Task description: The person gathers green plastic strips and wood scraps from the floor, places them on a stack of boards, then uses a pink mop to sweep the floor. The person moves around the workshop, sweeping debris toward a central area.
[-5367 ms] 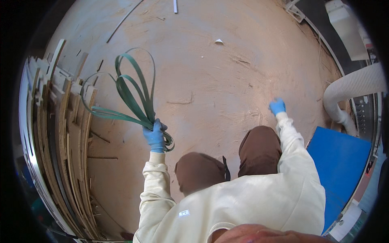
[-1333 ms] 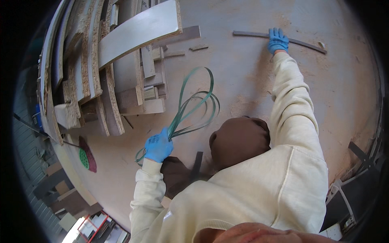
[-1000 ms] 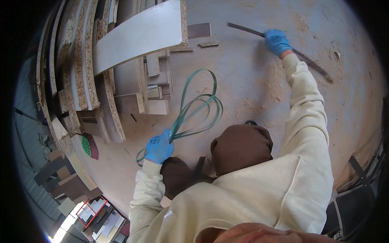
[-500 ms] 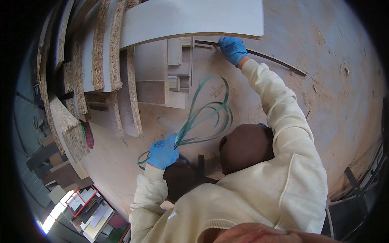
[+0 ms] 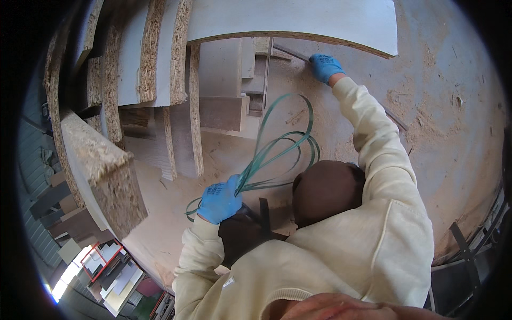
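Note:
Blue gloves cover both hands. My left hand [image 5: 220, 200] is closed round a loose bundle of green plastic strapping [image 5: 257, 163], whose loops stick out to the upper right and a short bit below the fist. Farther out, my right hand [image 5: 326, 68] grips a long thin dark strip [image 5: 290, 52] by its middle. The strip slants over the floor, one end by the boards and the other emerging beyond my right forearm. Close above that hand hangs the edge of a large white chipboard panel [image 5: 298, 21].
Stacked chipboard pieces [image 5: 181, 58] with rough edges fill the upper left, one thick end [image 5: 117, 197] jutting toward me. Smaller panels [image 5: 218, 112] lie beneath. Sawdust and chips [image 5: 426, 125] litter the floor [image 5: 448, 176]. A red-framed rack [image 5: 101, 261] stands lower left, dark metal parts [image 5: 464, 261] lower right.
The view has shifted, so the boards sit farther right and the thick end looms larger. My right hand has shifted on the strip, which lies at a steeper slant. My left hand keeps the strapping.

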Motion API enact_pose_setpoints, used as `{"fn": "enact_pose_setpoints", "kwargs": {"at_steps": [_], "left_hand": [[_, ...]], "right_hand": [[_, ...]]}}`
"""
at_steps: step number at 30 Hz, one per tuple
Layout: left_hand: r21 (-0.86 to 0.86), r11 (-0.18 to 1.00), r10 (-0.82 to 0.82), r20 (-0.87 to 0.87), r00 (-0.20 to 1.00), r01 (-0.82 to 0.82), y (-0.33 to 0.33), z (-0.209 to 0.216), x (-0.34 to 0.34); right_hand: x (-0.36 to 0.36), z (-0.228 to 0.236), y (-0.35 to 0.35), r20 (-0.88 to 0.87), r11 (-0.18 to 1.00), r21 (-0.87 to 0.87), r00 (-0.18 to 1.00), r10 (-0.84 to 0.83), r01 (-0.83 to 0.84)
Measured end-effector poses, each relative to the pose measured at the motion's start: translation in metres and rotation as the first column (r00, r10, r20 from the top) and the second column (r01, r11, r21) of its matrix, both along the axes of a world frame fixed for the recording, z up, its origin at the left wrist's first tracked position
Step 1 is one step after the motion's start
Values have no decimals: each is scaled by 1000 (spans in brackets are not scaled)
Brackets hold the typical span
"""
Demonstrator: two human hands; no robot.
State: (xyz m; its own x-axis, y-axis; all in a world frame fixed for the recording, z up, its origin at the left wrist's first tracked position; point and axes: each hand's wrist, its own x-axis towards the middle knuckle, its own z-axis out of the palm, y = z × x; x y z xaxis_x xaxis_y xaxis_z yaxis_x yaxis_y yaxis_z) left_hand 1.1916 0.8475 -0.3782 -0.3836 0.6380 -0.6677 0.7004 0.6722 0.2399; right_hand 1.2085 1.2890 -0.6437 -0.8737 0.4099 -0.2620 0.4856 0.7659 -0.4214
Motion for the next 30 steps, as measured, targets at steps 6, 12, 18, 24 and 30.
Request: {"fn": "enact_pose_setpoints", "kwargs": {"at_steps": [6, 12, 18, 24, 30], "left_hand": [[-21, 1000, -4, 40, 999, 5, 5, -6, -4], [-6, 999, -32, 7, 999, 32, 5, -7, -5], [-82, 996, -19, 23, 1000, 21, 8, -10, -6], [-35, 999, -1, 59, 998, 3, 4, 7, -5], [29, 998, -49, 14, 999, 48, 1, 15, -1]], "right_hand": [[-1, 10, -9, 163, 986, -71, 977, -137, 151], [-26, 26, -22, 108, 996, -38, 992, -71, 75], [-77, 19, -57, -266, 999, 44, 964, 4, 8], [-106, -5, -60, -101, 999, -22, 994, -51, 49], [-16, -15, -37, 75, 992, -20, 989, 126, -125]]}}
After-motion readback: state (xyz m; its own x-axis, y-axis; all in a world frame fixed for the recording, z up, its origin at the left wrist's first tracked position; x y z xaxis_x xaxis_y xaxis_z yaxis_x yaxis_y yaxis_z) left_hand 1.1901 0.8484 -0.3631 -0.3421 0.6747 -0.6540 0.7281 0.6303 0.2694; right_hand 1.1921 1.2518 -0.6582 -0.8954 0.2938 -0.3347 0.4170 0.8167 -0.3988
